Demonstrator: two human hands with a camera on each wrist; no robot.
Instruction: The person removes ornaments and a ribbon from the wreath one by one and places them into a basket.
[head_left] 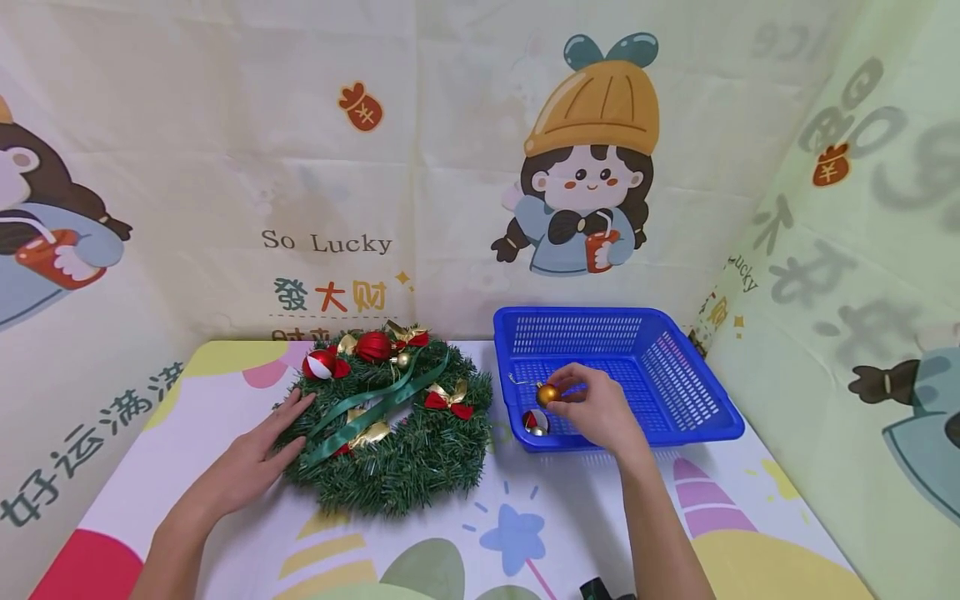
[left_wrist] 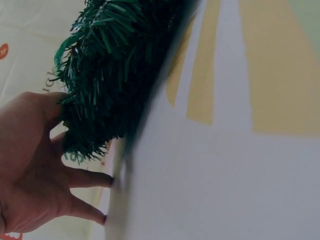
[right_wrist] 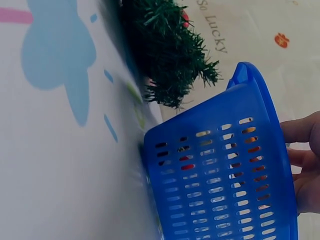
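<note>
A green wreath [head_left: 442,458] lies on the table, trimmed with red and gold bows, a green ribbon, a shiny red bauble [head_left: 373,346] and a red-and-white bauble [head_left: 320,363]. My left hand [head_left: 258,458] rests at its left edge, fingers spread against the needles. In the left wrist view those fingers reach around the wreath's side. Over the blue basket [head_left: 697,433], my right hand [head_left: 596,408] pinches a gold bauble [head_left: 548,395] between thumb and fingers, its thin string trailing to the left. Beneath it in the basket sits a red-and-white bauble [head_left: 536,421] beside a small gold ball.
The basket stands right of the wreath, near the back wall. A small dark object [head_left: 596,589] lies at the table's front edge by my right forearm. Printed cloth [head_left: 450,208] hangs behind and along both sides. The tabletop [head_left: 570,517] has a colourful printed cover.
</note>
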